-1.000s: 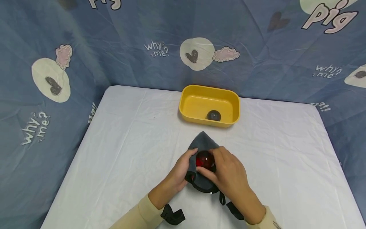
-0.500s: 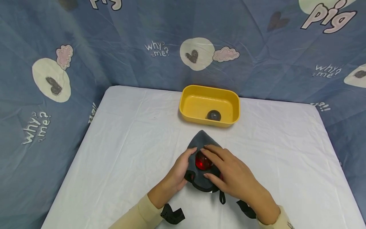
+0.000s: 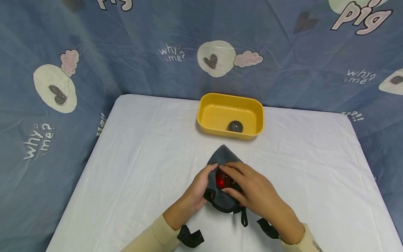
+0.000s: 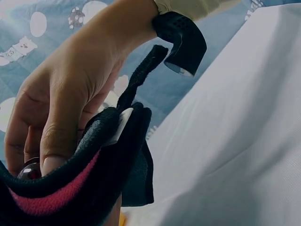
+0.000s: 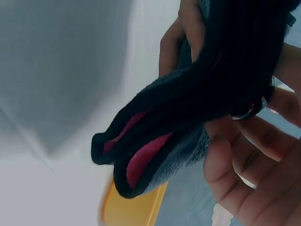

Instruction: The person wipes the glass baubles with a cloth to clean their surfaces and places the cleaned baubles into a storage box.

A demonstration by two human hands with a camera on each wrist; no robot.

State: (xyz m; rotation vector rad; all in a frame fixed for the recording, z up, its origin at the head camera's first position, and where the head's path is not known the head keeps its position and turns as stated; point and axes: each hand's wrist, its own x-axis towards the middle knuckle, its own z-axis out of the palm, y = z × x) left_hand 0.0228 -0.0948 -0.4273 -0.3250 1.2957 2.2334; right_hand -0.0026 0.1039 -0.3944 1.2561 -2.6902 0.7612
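Observation:
A grey cloth (image 3: 221, 202) with black edging, a pink inner side and a hanging loop (image 3: 244, 217) is raised over the table, folded to a point at its far end. A glossy, see-through red ball (image 3: 221, 179) lies against it. My left hand (image 3: 199, 183) grips the cloth's left side, thumb on top and the other fingers hidden below. From the right, my right hand (image 3: 255, 187) holds the ball, fingertips over its top and thumb at its near side. In the left wrist view the cloth (image 4: 129, 155) hides most of the ball (image 4: 30, 172).
Beyond the hands, near the table's back edge, stands a yellow tray (image 3: 217, 132) with a dark grey ball (image 3: 235, 126) inside. A white cloth covers the table (image 3: 132, 164). Patterned blue fabric (image 3: 141, 73) hangs behind and at the sides. Black straps (image 3: 190, 238) stick out by both wrists.
My right hand loosened from the red ball, shifted right with its fingers over the top, then closed in on it again. My left hand and the cloth stayed nearly in place.

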